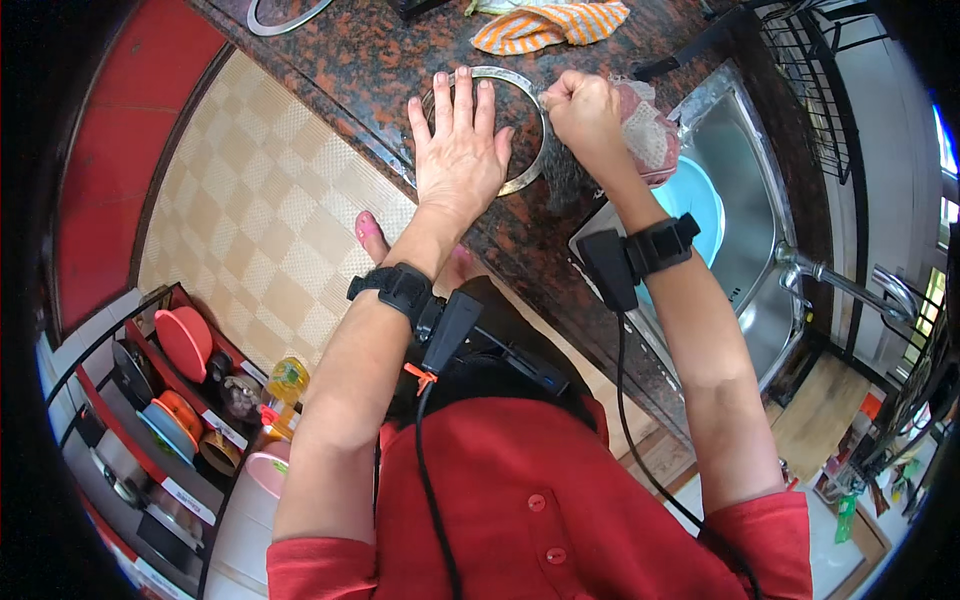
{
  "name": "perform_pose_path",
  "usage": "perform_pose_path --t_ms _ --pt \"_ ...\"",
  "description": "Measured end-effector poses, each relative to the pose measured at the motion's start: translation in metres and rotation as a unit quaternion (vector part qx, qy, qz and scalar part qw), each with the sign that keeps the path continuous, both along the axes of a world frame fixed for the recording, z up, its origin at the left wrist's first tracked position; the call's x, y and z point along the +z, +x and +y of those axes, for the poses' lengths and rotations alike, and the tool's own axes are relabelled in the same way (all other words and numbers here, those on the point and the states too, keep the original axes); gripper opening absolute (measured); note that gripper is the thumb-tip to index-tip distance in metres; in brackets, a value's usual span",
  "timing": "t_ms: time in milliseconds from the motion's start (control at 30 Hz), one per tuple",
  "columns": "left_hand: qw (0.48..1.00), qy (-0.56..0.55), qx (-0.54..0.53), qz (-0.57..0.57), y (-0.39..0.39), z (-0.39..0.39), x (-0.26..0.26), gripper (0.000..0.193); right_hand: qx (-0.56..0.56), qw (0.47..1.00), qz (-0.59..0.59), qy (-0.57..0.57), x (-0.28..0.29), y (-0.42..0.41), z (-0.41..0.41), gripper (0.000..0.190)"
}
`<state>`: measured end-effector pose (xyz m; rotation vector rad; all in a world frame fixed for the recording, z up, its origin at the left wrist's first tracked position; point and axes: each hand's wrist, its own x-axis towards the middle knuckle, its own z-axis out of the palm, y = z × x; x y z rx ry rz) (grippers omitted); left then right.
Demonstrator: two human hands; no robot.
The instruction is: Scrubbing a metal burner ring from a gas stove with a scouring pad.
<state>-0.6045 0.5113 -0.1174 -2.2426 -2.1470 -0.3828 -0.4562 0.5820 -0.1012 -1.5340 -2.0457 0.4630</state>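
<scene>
A flat metal ring lies on the dark red speckled granite countertop. My left hand is spread palm down over the ring's left part, fingers apart. At the ring's right edge, my right hand is curled closed around something small that the fingers mostly hide; what it is I cannot tell. Dark wet residue lies on the counter below that hand. Just right of it is a reddish and white wet cloth or netting. An orange-and-white striped cloth lies crumpled behind the ring. Another metal ring rests at the upper left.
A steel sink with a light blue basin and a faucet stands at right. A black wire rack is beyond it. Lower left, a shelf rack holds bowls and pans. Cables hang from both wrist devices.
</scene>
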Motion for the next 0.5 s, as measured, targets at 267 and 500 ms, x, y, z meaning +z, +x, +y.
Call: perform_pose_path --t_ms 267,500 --pt "1.000 0.002 -0.001 -0.002 0.003 0.001 0.001 0.055 -0.007 0.999 0.008 -0.035 0.003 0.007 -0.002 0.013" --pt "1.000 -0.006 0.011 0.003 -0.004 -0.004 -0.003 0.055 0.022 0.999 -0.008 -0.028 -0.003 0.008 -0.025 0.015"
